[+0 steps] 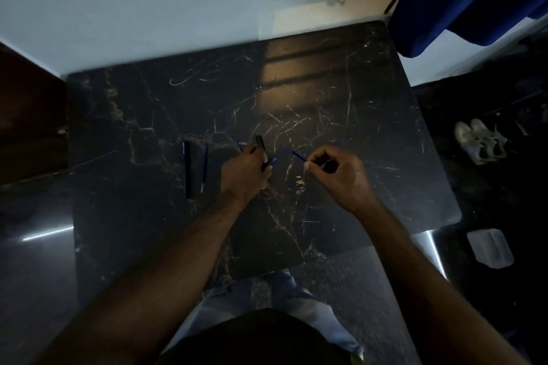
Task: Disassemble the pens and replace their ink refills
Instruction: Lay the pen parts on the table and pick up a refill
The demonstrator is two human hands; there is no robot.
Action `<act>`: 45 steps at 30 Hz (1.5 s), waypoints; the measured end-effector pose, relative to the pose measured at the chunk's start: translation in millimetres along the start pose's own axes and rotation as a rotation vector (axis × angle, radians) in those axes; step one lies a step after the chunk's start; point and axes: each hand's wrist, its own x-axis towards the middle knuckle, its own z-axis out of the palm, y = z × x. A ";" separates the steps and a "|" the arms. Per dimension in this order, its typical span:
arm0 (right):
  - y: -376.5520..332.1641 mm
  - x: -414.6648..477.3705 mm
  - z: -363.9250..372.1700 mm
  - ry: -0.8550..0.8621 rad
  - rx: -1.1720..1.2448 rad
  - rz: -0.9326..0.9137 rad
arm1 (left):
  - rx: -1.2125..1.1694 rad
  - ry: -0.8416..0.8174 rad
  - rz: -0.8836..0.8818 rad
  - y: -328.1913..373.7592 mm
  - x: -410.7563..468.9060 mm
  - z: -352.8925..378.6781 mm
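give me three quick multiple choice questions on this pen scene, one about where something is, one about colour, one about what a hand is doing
1. Where does the whole dark pen lie on the table?
A. left of the left hand
B. right of the right hand
C. at the table's far edge

2. What colour is the thin refill in the right hand?
A. red
B. blue
C. green

3. What is the left hand doing?
A. lying flat and open on the table
B. gripping a dark pen body
C. hanging off the table edge

Answers:
1. A: the dark pen lies on the table left of the left hand, with a loose refill beside it.
2. B: the refill pinched by the right hand looks blue.
3. B: the left hand is closed around a pen body.
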 end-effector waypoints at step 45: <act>20.8 -15.5 -0.7 0.035 0.052 0.153 | -0.562 -0.182 -0.300 33.4 102.3 -18.2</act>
